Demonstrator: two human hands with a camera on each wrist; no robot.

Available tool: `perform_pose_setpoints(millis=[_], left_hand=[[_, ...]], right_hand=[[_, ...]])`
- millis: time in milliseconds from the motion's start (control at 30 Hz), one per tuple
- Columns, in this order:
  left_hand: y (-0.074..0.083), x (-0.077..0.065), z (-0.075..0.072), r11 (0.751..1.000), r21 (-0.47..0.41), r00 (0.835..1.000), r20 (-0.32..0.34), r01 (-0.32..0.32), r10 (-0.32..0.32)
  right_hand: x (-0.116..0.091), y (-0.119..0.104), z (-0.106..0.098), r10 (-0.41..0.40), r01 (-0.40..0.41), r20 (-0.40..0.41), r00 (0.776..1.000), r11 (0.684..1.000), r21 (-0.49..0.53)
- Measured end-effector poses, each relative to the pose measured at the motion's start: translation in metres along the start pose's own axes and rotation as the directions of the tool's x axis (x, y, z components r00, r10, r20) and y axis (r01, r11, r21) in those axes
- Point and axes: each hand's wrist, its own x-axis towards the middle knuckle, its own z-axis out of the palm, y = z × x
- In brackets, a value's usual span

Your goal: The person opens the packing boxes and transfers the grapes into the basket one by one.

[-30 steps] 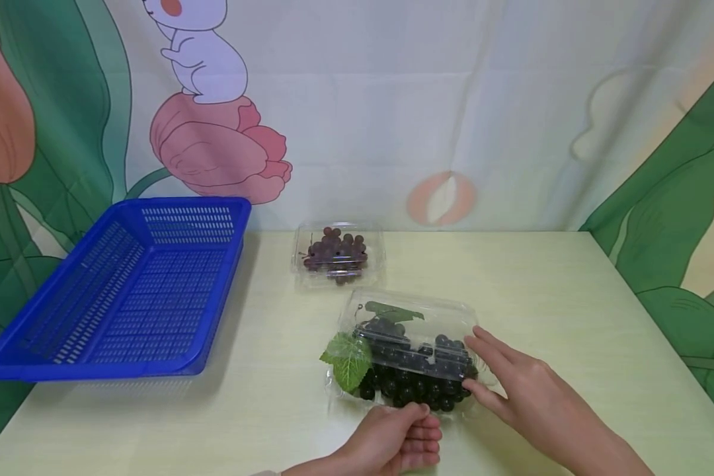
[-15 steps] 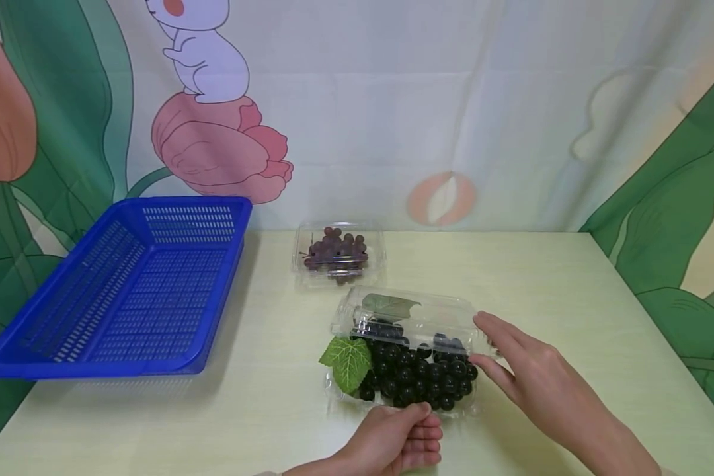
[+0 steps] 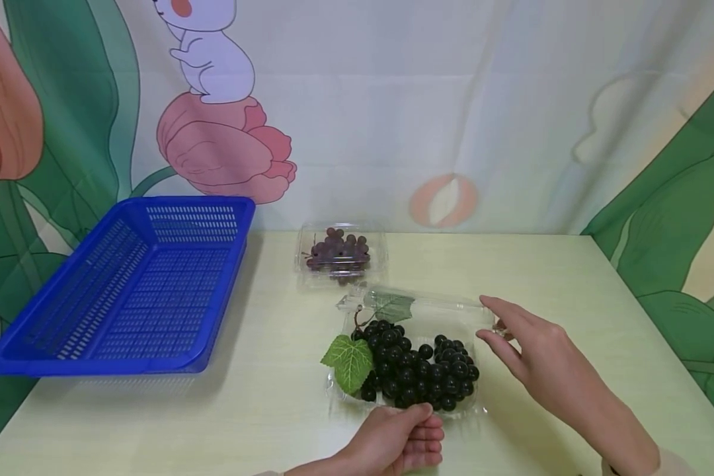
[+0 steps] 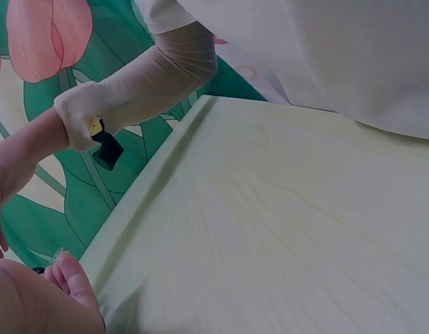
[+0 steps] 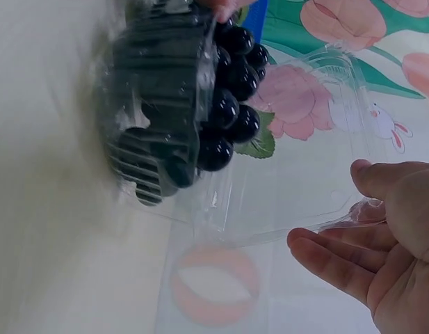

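A clear plastic clamshell container (image 5: pixel 148 97) stands on the table, with its lid (image 3: pixel 434 303) raised upright on the hinge at the back. Inside lies a bunch of black grapes (image 3: pixel 407 370), a green leaf (image 3: pixel 350 363) hanging over the left side. My left hand (image 3: pixel 389 439) is curled at the front, its thumb and fingers pinching the base's rim; in the left wrist view that hand (image 4: pixel 40 299) mostly hides the container. The right hand (image 3: pixel 535 344) holds the lid's right corner between thumb and fingers, as the right wrist view of the lid (image 5: pixel 311 160) confirms.
A blue plastic basket (image 3: pixel 199 360) stands at the left of the table. Behind the open container sits a smaller closed clear box (image 3: pixel 376 264) holding dark red grapes (image 3: pixel 338 251). A printed curtain (image 3: pixel 363 119) hangs along the table's back edge.
The right hand has swung the lid up and back, away from the black grapes, which now lie uncovered. My left hand has stayed at the container's front rim.
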Motion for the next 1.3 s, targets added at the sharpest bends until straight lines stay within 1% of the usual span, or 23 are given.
perform_pose_setpoints(millis=[167,367,567,767,933,1300], left_hand=[[0.001,0.000,0.000,1.000,0.008,1.000,-0.002,-0.005,0.005],[0.002,-0.001,0.000,1.000,0.012,1.000,0.001,-0.004,0.004],[0.002,-0.001,-0.001,1.000,0.013,1.000,0.002,0.001,-0.001],[0.002,-0.001,-0.003,1.000,0.013,1.000,0.007,0.011,-0.012],[0.002,-0.001,-0.003,1.000,0.010,1.000,0.015,0.023,-0.023],[0.003,0.000,-0.006,0.999,0.023,0.999,0.027,0.046,-0.046]], right_hand=[[0.010,0.008,-0.001,0.026,-0.026,-0.014,1.000,0.999,0.029],[0.018,0.017,0.000,0.038,-0.037,-0.032,0.999,0.999,0.027],[0.024,0.020,0.002,0.048,-0.047,-0.039,0.998,0.999,0.024],[0.026,0.023,0.003,0.061,-0.059,-0.035,0.998,0.998,0.035],[0.027,0.026,0.004,0.062,-0.061,-0.038,0.997,0.998,0.025],[0.028,0.028,0.003,0.107,-0.106,-0.009,0.994,0.994,0.018]])
